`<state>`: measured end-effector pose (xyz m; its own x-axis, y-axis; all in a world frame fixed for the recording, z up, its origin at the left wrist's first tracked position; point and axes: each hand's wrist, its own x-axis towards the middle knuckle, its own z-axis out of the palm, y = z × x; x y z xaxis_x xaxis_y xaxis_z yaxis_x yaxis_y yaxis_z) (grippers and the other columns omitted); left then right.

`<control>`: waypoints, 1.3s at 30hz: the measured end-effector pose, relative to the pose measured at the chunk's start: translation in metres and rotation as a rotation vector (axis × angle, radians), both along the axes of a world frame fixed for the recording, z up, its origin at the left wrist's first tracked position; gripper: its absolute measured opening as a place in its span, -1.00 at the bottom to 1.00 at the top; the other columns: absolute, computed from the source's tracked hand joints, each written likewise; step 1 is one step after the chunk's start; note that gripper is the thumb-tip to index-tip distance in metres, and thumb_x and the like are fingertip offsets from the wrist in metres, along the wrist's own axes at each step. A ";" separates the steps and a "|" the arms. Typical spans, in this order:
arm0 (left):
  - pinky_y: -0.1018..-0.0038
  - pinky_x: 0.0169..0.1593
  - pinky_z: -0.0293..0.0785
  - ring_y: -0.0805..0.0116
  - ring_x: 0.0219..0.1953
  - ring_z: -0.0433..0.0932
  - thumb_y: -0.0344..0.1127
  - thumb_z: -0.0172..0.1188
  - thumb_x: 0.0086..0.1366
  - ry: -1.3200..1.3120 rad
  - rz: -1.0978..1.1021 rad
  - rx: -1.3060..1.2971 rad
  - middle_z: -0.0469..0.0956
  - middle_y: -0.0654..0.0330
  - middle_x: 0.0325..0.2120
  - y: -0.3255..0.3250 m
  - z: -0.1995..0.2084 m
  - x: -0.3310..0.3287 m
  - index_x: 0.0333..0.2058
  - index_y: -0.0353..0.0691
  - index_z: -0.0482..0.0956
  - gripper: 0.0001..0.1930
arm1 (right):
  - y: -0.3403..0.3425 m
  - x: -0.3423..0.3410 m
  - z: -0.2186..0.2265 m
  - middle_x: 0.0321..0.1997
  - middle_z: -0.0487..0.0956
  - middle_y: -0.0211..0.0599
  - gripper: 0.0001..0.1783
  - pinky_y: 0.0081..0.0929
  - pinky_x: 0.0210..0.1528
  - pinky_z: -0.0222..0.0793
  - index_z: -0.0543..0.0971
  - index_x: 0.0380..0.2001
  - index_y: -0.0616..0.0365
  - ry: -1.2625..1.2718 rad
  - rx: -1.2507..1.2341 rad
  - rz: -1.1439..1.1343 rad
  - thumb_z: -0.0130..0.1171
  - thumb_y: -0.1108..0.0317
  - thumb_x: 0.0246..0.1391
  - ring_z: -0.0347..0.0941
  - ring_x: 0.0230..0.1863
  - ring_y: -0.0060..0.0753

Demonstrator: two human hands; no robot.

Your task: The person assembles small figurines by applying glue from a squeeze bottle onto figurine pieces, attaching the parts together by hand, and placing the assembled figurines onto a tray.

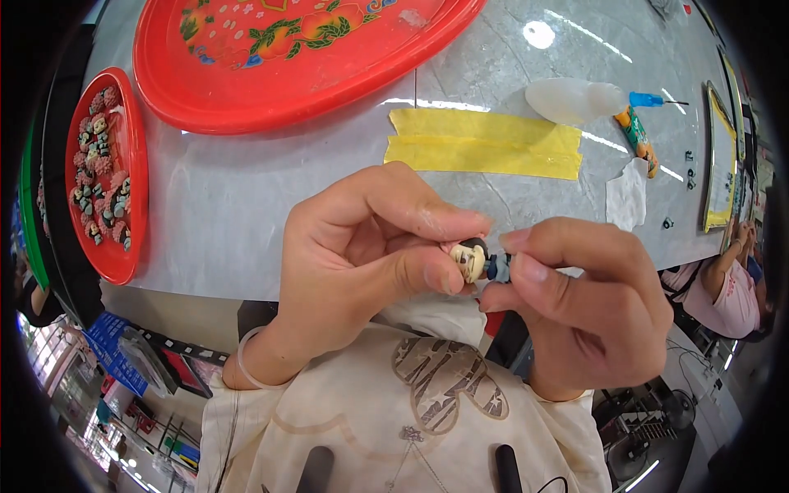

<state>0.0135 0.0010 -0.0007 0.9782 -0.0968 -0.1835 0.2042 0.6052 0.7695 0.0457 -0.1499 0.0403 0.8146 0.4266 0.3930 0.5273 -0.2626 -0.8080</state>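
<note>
Clock directions are taken from the small figurine [468, 261] at the dial's centre, 12 toward the far side of the table.

The figurine is held in the air between the 2 hands, over the near edge of the grey table [234, 226]. It is tilted onto its side: its pale, dark-haired head points to 9 o'clock, its blue-grey body to 3. The left hand [349, 255] pinches the head between thumb and forefinger, the other fingers curled in behind. The right hand [600, 304] grips the body's far end with thumb and fingertips. The fingers cover so much that I can't fairly say whether head and body are fully joined.

Between 9 and 10 o'clock, a small red oval tray [140, 185] holds many similar pieces in pink and blue-grey. At 11, a far larger red tray [238, 111] shows a painted fruit-and-leaf pattern. Yellow tape [485, 156] lies flat at 12. A whitish squeeze bottle [567, 100] lies on its side at 1, its blue needle tip toward 3. Near 2 o'clock are a colourful tube [639, 146] touching or just beside the bottle's tip, a white paper scrap [626, 197] and, farther out, several small dark parts [667, 223]. Another person in a pink top [731, 300] appears at 3.
</note>
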 end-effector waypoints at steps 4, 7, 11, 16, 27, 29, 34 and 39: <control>0.57 -0.27 0.44 0.42 -0.45 0.46 -0.41 0.25 -0.11 -0.039 0.031 0.051 0.38 0.11 -0.52 0.000 -0.001 -0.002 -0.50 -0.29 0.39 -0.79 | 0.004 -0.006 0.003 -0.53 0.44 -0.07 -0.69 -0.75 -0.70 0.31 0.42 -0.55 0.25 -0.004 -0.074 -0.050 0.24 0.70 -0.48 0.41 -0.58 -0.48; 0.57 -0.27 0.46 0.40 -0.45 0.47 -0.47 0.23 -0.11 -0.102 0.083 0.168 0.39 0.10 -0.51 -0.002 -0.003 -0.004 -0.52 -0.32 0.41 -0.83 | 0.007 -0.008 -0.002 -0.54 0.44 -0.08 -0.71 -0.75 -0.70 0.31 0.42 -0.55 0.26 0.013 -0.055 -0.092 0.24 0.69 -0.47 0.42 -0.59 -0.48; 0.57 -0.28 0.46 0.39 -0.45 0.47 -0.49 0.22 -0.11 -0.113 0.095 0.178 0.39 0.10 -0.51 -0.003 -0.002 -0.005 -0.49 -0.34 0.44 -0.83 | 0.004 -0.006 -0.009 -0.56 0.45 -0.08 -0.73 -0.71 -0.64 0.33 0.43 -0.56 0.25 -0.038 -0.011 -0.077 0.25 0.66 -0.45 0.43 -0.57 -0.46; 0.59 -0.32 0.46 0.42 -0.46 0.46 -0.44 0.24 -0.12 -0.070 0.105 0.154 0.40 0.10 -0.51 -0.006 0.000 -0.007 -0.48 -0.36 0.45 -0.80 | 0.001 -0.007 -0.012 -0.57 0.44 -0.07 -0.76 -0.67 -0.63 0.33 0.44 -0.56 0.25 0.000 0.040 -0.065 0.23 0.65 -0.42 0.44 -0.56 -0.43; 0.65 -0.39 0.40 0.49 -0.51 0.43 -0.46 0.24 -0.13 -0.110 0.033 0.199 0.41 0.11 -0.53 0.000 -0.002 -0.004 -0.44 -0.38 0.47 -0.78 | 0.002 -0.009 -0.009 -0.54 0.43 -0.08 -0.84 -0.67 -0.59 0.33 0.44 -0.57 0.29 0.158 0.093 -0.089 0.14 0.68 -0.33 0.43 -0.57 -0.42; 0.63 -0.37 0.40 0.48 -0.48 0.43 -0.47 0.25 -0.14 -0.059 0.059 0.162 0.41 0.10 -0.52 -0.002 0.003 -0.004 -0.42 -0.38 0.45 -0.75 | 0.003 -0.006 -0.009 -0.53 0.44 -0.11 -0.79 -0.70 -0.60 0.39 0.49 -0.54 0.31 0.098 0.095 -0.069 0.16 0.73 -0.40 0.43 -0.57 -0.48; 0.58 -0.34 0.38 0.43 -0.40 0.42 -0.46 0.27 -0.16 0.083 0.009 -0.071 0.40 0.10 -0.49 0.008 0.015 0.000 -0.34 -0.38 0.39 -0.65 | 0.012 -0.007 -0.004 -0.41 0.40 -0.19 -0.68 -0.69 -0.50 0.31 0.53 -0.52 0.16 -0.070 -0.051 -0.051 0.23 0.63 -0.53 0.34 -0.43 -0.46; 0.52 -0.14 0.29 0.34 -0.22 0.41 -0.29 -0.03 0.13 -0.224 0.708 1.140 0.43 0.03 -0.31 0.089 0.053 0.006 -0.16 -0.40 0.33 -0.66 | -0.028 -0.002 0.003 -0.31 0.35 -0.21 -0.79 -0.61 -0.32 0.18 0.50 -0.39 0.15 -0.188 0.050 -0.190 0.11 0.37 -0.19 0.26 -0.30 -0.40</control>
